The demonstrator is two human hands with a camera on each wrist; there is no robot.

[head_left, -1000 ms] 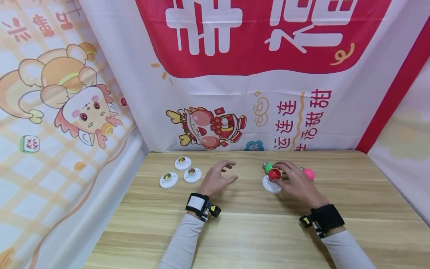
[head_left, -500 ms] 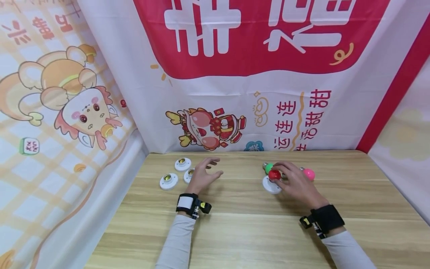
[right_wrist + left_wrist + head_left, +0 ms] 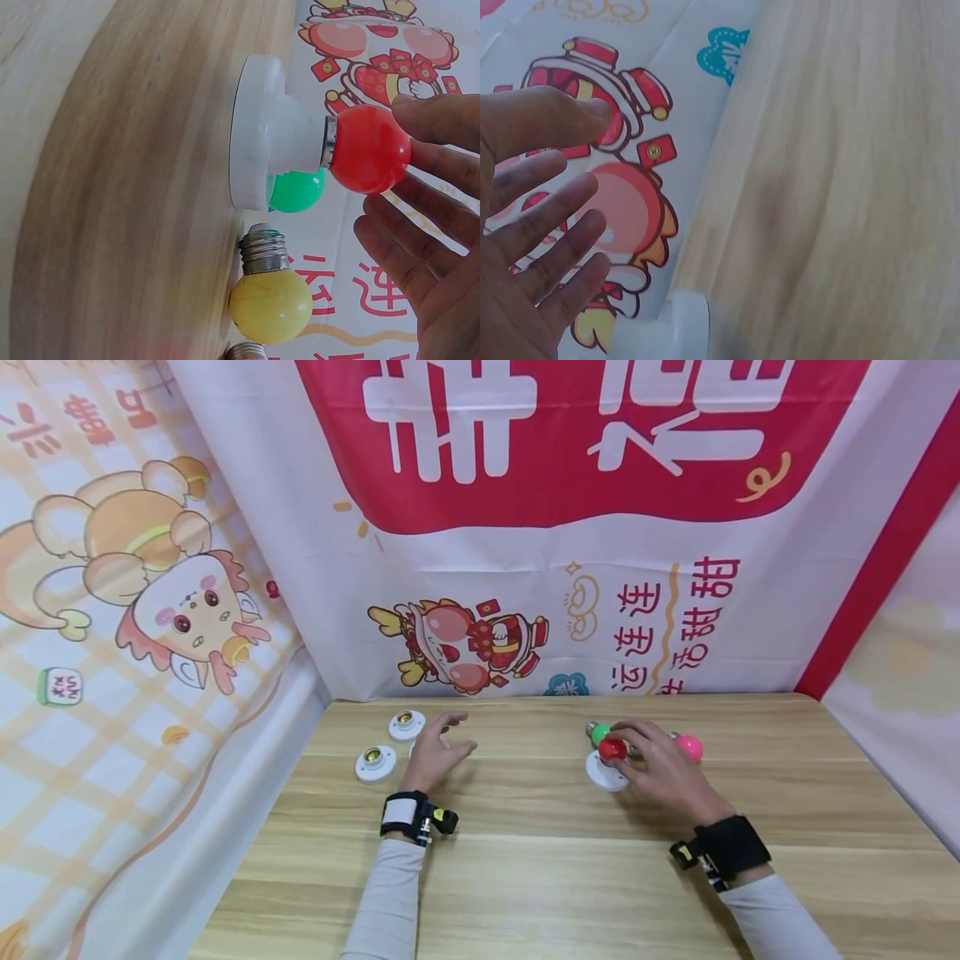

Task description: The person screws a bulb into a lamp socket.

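Note:
A red light bulb [image 3: 371,149] sits in a white lamp socket [image 3: 292,135] that stands on the wooden table. My right hand [image 3: 667,768] pinches this bulb, with the thumb on one side and fingers on the other. Behind the socket lies a green bulb [image 3: 600,735]. A yellow bulb [image 3: 271,306] lies beside it, mostly hidden by my hand in the head view. My left hand [image 3: 435,756] hovers with spread fingers over the left part of the table, holding nothing. It partly covers one white socket [image 3: 664,330].
Two more white sockets, a rear one [image 3: 407,725] and a front one [image 3: 375,763], stand at the back left. A pink bulb [image 3: 690,747] lies right of my right hand. Printed cloth [image 3: 480,560] hangs behind the table [image 3: 540,877].
My left hand has moved left, from the middle of the table to the sockets, and now partly hides one. My right hand stays at the red bulb with little visible movement.

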